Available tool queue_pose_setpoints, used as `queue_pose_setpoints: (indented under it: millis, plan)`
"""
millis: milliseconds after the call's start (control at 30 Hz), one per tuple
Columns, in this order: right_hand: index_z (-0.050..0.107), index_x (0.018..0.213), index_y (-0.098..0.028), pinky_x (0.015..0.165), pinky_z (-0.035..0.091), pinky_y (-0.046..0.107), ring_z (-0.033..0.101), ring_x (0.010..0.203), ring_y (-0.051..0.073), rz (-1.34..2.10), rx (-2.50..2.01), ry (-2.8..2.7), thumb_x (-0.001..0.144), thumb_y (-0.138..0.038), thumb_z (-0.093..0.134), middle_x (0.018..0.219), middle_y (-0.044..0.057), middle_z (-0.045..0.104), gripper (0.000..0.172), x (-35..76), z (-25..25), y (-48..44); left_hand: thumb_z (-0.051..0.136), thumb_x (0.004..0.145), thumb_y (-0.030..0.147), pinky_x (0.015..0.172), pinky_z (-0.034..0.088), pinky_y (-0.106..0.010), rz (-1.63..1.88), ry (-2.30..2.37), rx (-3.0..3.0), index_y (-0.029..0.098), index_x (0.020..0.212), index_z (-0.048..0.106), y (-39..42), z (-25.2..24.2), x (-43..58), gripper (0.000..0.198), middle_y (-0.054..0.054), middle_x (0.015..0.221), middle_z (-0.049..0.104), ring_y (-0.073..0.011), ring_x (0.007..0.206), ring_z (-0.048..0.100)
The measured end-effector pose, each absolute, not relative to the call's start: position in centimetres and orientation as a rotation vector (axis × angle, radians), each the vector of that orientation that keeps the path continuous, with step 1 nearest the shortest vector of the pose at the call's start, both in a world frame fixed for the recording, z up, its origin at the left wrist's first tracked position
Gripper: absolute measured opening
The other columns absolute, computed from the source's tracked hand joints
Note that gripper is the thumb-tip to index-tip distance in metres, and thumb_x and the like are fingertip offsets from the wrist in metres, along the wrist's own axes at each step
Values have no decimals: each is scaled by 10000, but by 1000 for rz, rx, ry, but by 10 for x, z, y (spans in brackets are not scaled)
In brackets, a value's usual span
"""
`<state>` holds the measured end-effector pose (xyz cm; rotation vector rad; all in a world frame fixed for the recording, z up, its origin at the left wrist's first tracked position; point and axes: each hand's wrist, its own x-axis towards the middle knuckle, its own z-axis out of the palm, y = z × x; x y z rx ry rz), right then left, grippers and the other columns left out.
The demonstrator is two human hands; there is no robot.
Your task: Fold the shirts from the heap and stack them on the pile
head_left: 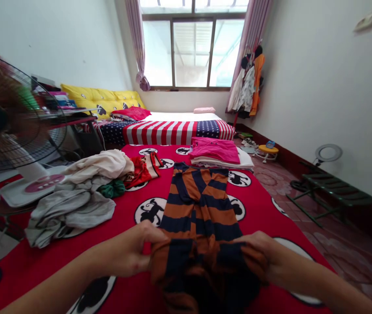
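Note:
A brown and navy striped shirt [202,209] lies lengthwise on a red bedspread [133,244] with a black-and-white monkey pattern. Its far part is flat, with striped sections folded inward over the middle. My left hand [136,248] pinches the near left edge, thumb and fingers closed on the cloth. On the opposite side, my right hand [264,253] grips the near right edge. Between my hands the near end is lifted and bunched, dark and blurred at the bottom of the view.
Loose clothes [77,196] in white, grey, green and red are heaped at the left. Past the shirt lies a folded stack topped by a pink garment [215,149]. A fan [12,117] stands at far left, a green folding stool [339,189] at right. Behind is another bed [160,131].

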<state>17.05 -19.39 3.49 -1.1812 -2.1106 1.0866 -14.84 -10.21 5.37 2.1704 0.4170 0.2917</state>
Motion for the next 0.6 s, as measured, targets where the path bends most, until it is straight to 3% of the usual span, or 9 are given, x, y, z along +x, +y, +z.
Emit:
queue_pose_setpoints:
  millis: [67,133,233,333,467,600]
  plan:
    - [718,966,-203,832,561,373,690,924,248,1217,-1222,-1801,815,-357,644,963,44,742,228,175,36,-152,638,799,452,665,507,-240,347,527,1870,144,759,677,-70,56,-127,313,-42,753,699,-184,720,652]
    - [693,1018,-198,809,572,388,697,918,260,1144,-1257,-1393,776,-374,675,989,48,740,300,180,28,-104,720,707,503,692,528,-269,525,700,1535,155,901,691,-31,48,-103,399,-55,841,721,-221,797,677]
    - [662,1085,-164,798,578,452,696,938,290,1147,-1306,-1074,881,-473,494,999,111,734,406,185,1,-47,574,759,656,749,557,-351,630,818,1104,161,979,690,19,21,-73,554,-117,901,733,-271,868,694]
    - [639,1130,-164,886,550,446,660,1039,285,1110,-1287,-965,846,-468,568,1065,105,719,422,187,-28,-28,451,763,759,803,558,-411,542,758,895,131,1031,676,41,-10,-60,719,-155,947,729,-303,929,690]
    - [636,1134,-197,1012,472,389,601,1144,266,1047,-1233,-905,702,-377,759,1185,68,675,484,186,-48,-33,709,712,545,806,565,-374,593,805,922,126,1106,647,39,-33,-61,578,-141,1006,725,-297,941,691]
    - [660,1057,-192,941,521,406,664,1027,275,1113,-1239,-838,614,-273,809,1067,69,724,475,184,-43,-35,797,670,304,780,571,-341,646,865,954,114,1065,650,33,-28,-63,463,-138,1011,725,-275,900,701]
